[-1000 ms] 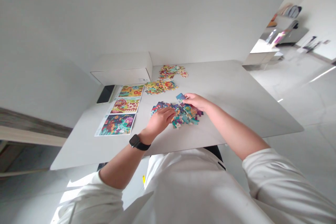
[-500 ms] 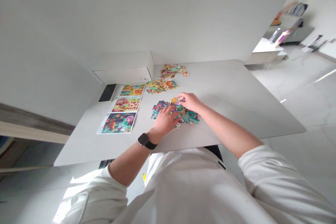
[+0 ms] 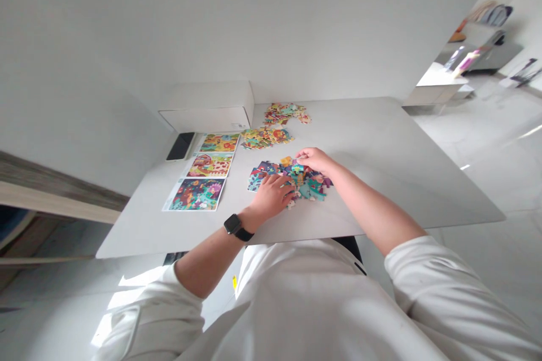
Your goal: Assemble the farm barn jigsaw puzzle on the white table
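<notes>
A loose pile of dark blue, teal and purple jigsaw puzzle pieces (image 3: 307,187) lies on the table before me. My left hand (image 3: 273,197), with a black watch at its wrist, rests on the near left part of this pile, fingers spread and palm down. At the pile's far edge my right hand (image 3: 315,161) pinches a small puzzle piece (image 3: 300,161) between thumb and fingertips. An orange piece (image 3: 287,161) lies just left of those fingertips. What is under my left palm is hidden.
Two more piles, yellow-orange pieces (image 3: 266,137) and red-yellow pieces (image 3: 284,113), lie farther back. On the left is a sheet with three printed pictures (image 3: 210,164), beside a phone (image 3: 180,146). A white box (image 3: 207,118) stands against the wall. The white table (image 3: 393,169) extends right.
My right hand has shifted slightly right, away from the orange piece, and more pieces show at the pile's right side. My left hand stays on the pile. The whole view has moved a little.
</notes>
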`<action>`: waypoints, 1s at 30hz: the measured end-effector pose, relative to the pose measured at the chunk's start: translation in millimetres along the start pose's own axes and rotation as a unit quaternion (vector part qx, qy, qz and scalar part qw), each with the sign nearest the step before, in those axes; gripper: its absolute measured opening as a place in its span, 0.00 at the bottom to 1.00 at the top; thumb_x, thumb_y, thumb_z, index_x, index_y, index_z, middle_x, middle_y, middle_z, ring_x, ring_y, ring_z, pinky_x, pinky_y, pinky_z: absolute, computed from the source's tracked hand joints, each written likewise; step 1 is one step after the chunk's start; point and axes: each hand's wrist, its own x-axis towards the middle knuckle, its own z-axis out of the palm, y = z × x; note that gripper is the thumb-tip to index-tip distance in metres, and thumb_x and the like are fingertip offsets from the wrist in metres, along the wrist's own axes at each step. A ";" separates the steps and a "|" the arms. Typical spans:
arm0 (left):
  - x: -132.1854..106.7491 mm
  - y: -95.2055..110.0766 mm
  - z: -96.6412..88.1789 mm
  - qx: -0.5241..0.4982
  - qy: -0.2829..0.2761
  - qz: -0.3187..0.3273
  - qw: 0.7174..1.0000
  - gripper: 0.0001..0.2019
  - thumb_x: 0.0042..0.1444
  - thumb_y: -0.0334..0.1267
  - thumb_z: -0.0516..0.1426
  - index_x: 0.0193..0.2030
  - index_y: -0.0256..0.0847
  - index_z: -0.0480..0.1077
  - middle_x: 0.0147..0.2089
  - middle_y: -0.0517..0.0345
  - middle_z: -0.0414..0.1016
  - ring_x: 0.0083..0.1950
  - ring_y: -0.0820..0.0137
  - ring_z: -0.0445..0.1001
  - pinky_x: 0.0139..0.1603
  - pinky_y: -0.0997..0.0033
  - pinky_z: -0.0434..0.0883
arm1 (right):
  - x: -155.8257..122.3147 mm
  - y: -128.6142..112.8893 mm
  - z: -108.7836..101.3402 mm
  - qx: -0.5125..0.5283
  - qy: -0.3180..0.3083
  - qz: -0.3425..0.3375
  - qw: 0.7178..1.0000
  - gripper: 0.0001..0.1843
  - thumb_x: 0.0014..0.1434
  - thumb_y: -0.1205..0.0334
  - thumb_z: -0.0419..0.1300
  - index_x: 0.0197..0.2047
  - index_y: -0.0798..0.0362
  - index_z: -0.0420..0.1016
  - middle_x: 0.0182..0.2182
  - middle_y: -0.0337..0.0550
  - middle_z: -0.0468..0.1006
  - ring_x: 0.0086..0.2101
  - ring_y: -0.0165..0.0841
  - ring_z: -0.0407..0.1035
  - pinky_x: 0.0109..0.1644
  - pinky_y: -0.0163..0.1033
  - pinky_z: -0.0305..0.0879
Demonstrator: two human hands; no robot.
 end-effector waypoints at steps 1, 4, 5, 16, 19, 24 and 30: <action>-0.5 -0.5 -0.3 -0.003 0.004 -0.001 1.000 0.12 0.73 0.43 0.57 0.55 0.48 0.82 0.64 0.48 0.80 0.62 0.54 0.74 0.65 0.47 0.70 | -0.1 0.4 0.0 0.000 0.002 -0.009 1.000 0.09 0.61 0.68 0.71 0.46 0.53 0.83 0.34 0.39 0.84 0.28 0.28 0.71 0.36 0.33 0.71; 3.3 -5.4 -5.0 -0.004 0.030 -0.031 0.999 0.13 0.74 0.42 0.55 0.54 0.44 0.80 0.61 0.46 0.81 0.60 0.55 0.76 0.64 0.50 0.71 | -4.1 1.2 2.2 -0.026 -0.017 -0.064 0.997 0.10 0.61 0.65 0.71 0.47 0.52 0.84 0.36 0.39 0.84 0.33 0.30 0.74 0.43 0.35 0.73; 7.1 -8.6 -7.5 -0.002 0.043 -0.053 0.998 0.13 0.75 0.41 0.54 0.53 0.43 0.79 0.59 0.45 0.81 0.59 0.55 0.77 0.63 0.52 0.72 | -6.4 1.2 2.8 -0.056 -0.017 -0.090 0.994 0.10 0.61 0.64 0.71 0.47 0.51 0.84 0.37 0.40 0.84 0.35 0.31 0.76 0.46 0.36 0.74; 120.5 -62.9 -17.6 0.007 -0.138 -0.263 0.955 0.18 0.63 0.48 0.64 0.53 0.38 0.82 0.56 0.39 0.82 0.57 0.51 0.81 0.56 0.59 0.77 | -55.1 35.8 -75.1 -0.298 0.136 -0.036 0.944 0.16 0.65 0.68 0.67 0.55 0.48 0.85 0.48 0.48 0.87 0.48 0.41 0.80 0.60 0.43 0.71; 138.7 -68.5 -20.7 -0.036 -0.190 -0.260 0.946 0.13 0.60 0.43 0.66 0.48 0.38 0.83 0.42 0.47 0.86 0.45 0.59 0.83 0.47 0.69 0.75 | -72.9 53.7 -95.4 -0.288 0.126 0.002 0.949 0.17 0.64 0.66 0.70 0.56 0.47 0.85 0.48 0.47 0.87 0.47 0.41 0.80 0.58 0.43 0.72; 126.4 -59.8 -30.5 -0.062 -0.046 -0.197 0.977 0.08 0.66 0.39 0.61 0.47 0.39 0.79 0.45 0.50 0.85 0.45 0.63 0.80 0.47 0.68 0.74 | -81.1 65.2 -89.5 -0.300 0.073 -0.069 0.948 0.25 0.58 0.61 0.77 0.59 0.50 0.84 0.55 0.54 0.83 0.52 0.44 0.79 0.61 0.46 0.72; 61.9 -27.7 -25.4 0.031 -0.038 -0.039 0.998 0.10 0.65 0.30 0.56 0.44 0.41 0.79 0.46 0.46 0.81 0.50 0.56 0.78 0.56 0.57 0.74 | -56.7 62.6 -77.7 -0.370 0.030 -0.157 0.915 0.25 0.56 0.63 0.78 0.58 0.48 0.86 0.56 0.54 0.82 0.57 0.48 0.76 0.67 0.47 0.68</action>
